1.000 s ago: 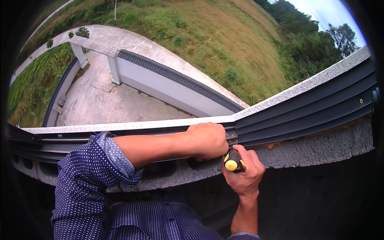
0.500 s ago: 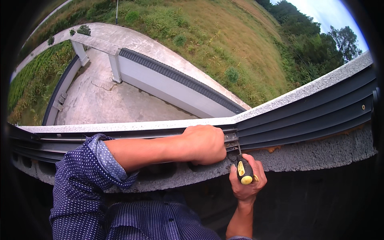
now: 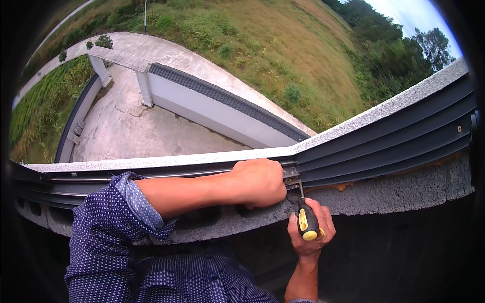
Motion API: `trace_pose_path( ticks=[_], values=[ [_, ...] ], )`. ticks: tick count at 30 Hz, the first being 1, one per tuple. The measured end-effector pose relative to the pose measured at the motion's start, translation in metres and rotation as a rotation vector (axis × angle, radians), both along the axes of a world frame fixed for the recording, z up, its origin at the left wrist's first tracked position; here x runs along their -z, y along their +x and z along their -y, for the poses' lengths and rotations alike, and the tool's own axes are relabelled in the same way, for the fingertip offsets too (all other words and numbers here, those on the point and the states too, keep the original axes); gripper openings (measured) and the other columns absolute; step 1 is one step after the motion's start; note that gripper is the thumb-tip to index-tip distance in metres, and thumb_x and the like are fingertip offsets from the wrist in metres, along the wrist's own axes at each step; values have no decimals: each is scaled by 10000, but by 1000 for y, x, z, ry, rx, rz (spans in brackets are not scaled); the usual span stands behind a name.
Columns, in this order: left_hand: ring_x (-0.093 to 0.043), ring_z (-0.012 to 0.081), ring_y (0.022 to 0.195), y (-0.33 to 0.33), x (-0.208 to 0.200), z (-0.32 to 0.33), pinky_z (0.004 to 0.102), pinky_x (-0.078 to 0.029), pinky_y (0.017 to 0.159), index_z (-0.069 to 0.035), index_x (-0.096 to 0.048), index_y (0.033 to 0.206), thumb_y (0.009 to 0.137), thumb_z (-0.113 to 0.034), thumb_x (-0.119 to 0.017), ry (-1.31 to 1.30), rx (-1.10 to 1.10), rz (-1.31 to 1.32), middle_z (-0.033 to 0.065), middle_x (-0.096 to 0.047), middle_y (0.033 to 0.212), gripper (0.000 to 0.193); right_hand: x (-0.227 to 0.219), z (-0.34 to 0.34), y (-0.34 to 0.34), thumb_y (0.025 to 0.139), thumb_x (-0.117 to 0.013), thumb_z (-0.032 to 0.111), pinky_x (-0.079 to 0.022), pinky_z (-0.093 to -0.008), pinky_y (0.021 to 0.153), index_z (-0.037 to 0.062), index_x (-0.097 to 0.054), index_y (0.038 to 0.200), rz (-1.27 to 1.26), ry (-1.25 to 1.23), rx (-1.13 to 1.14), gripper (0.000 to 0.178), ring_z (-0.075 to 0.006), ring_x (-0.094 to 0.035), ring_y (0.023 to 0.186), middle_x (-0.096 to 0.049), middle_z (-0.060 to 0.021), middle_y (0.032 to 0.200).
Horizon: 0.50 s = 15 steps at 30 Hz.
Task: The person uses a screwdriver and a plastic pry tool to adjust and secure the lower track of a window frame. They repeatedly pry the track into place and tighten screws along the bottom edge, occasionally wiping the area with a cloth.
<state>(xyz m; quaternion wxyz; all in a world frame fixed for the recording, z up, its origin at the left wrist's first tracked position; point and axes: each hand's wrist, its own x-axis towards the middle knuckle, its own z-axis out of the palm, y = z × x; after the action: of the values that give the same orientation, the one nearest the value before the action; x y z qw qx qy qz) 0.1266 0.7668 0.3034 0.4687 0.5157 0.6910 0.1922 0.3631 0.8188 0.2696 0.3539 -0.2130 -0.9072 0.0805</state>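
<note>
The person's right hand (image 3: 309, 230) is wrapped tight around a screwdriver with a black and yellow handle (image 3: 307, 224). The yellow end of the handle points down and toward the person. The thin metal shaft points up, and its tip sits at the corner where two long dark grey metal rails (image 3: 384, 139) meet. The tip is too small to tell just what it touches.

The person's left hand (image 3: 262, 181) is closed into a loose fist. It rests on top of the rail right at that same corner, just beside the screwdriver shaft. The fingers curl down over the front edge, so it is not possible to tell if they hold anything. The left arm comes in from the left side, and it wears a dark blue sleeve with small white dots (image 3: 111, 222), rolled up near the elbow.

The rails lie on a rough grey block wall (image 3: 404, 189). A bit of orange stuff shows between the rail and the wall, close to the right hand.

Far below, past the wall, there is a pale flat concrete yard (image 3: 141, 131) with a low white wall (image 3: 212, 108) that has a dark top. Green and yellow grass (image 3: 283, 55) covers the hill behind it, and dark green trees (image 3: 399, 40) stand at the top right.
</note>
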Motion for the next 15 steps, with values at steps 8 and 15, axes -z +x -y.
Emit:
trace_pose_path(
  ticks=[8, 15],
  values=[
    [-770, 430, 763, 4, 8, -1, 520, -619, 785, 86, -770, 817, 888, -176, -555, 34, -6, -17, 283, -728, 729, 346, 16, -9, -4, 709, -891, 154, -586, -391, 641, 14, -748, 1160, 51, 96, -82, 493, -295, -694, 692, -686, -114, 856],
    [-762, 458, 778, 4, 9, 0, 536, -616, 788, 93, -770, 841, 900, -194, -558, 11, -16, -4, 306, -720, 739, 361, 8, -5, 1, 693, -884, 146, -590, -384, 628, 12, -737, 1157, 3, 38, -89, 504, -297, -692, 684, -686, -117, 848]
  ],
)
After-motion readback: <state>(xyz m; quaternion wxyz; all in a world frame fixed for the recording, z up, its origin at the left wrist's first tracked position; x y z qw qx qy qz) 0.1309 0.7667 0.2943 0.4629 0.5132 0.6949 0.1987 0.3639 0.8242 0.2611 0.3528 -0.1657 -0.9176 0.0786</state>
